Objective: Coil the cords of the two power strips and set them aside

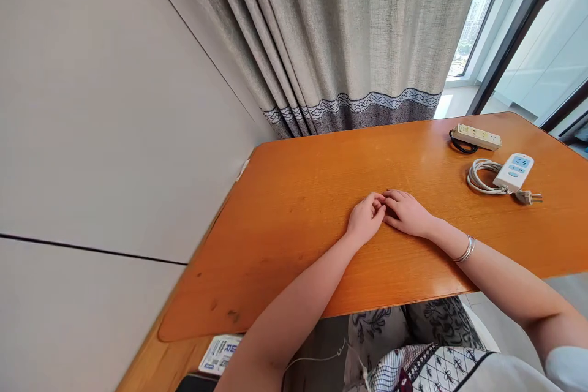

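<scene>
My left hand (366, 218) rests on its side on the orange-brown wooden table (285, 214), fingers loosely bent and thumb apart from them. Its fingertips meet those of my right hand (408, 213), which lies palm down with its fingers stretched out. No object shows in either hand. Silver bangles (466, 249) circle my right wrist. To the right of my hands lies a white power strip (515, 173) with blue socket panels, its white cable (480, 176) coiled beside it and its plug (528, 197) in front. Behind it sits a cream power strip (478, 136) with a black cable (463, 146).
A grey curtain (367, 24) hangs behind the table's far edge. A pale panel wall (92, 104) borders the left side. Under the table's near left corner are a white printed box (219, 353) and a dark object (197, 383). Glass doors (528, 37) stand at the right.
</scene>
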`<state>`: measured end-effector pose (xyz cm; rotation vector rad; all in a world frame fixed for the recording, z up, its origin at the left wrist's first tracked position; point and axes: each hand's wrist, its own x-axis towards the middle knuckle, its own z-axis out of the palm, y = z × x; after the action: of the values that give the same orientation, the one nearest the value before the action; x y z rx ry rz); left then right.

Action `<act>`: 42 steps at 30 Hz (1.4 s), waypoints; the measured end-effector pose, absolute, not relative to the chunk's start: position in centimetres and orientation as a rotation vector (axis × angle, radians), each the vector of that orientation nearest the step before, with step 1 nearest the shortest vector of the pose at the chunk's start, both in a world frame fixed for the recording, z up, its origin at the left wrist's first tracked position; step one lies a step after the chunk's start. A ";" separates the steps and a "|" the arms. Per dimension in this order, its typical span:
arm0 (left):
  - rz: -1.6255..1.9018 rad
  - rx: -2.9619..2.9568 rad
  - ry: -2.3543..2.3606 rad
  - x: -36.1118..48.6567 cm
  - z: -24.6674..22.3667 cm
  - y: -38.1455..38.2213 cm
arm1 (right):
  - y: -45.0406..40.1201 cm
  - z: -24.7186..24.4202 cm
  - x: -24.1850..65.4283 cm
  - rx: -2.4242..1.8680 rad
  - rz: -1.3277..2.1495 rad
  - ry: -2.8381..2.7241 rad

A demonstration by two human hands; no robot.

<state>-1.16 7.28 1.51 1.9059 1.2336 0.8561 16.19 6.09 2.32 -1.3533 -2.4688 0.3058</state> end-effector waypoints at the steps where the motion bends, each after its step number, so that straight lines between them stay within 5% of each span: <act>1: 0.831 1.922 1.238 -1.2 1.5 7.2 | 6.1 2.3 16.1 -1.354 0.291 -2.470; 42: 0.672 2.037 0.984 -2.2 1.3 6.6 | 5.8 1.3 16.3 -1.237 0.141 -2.537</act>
<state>-2.16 6.64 1.33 2.0370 0.9838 0.6717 16.25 5.84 1.30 -1.2373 -2.5370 0.1412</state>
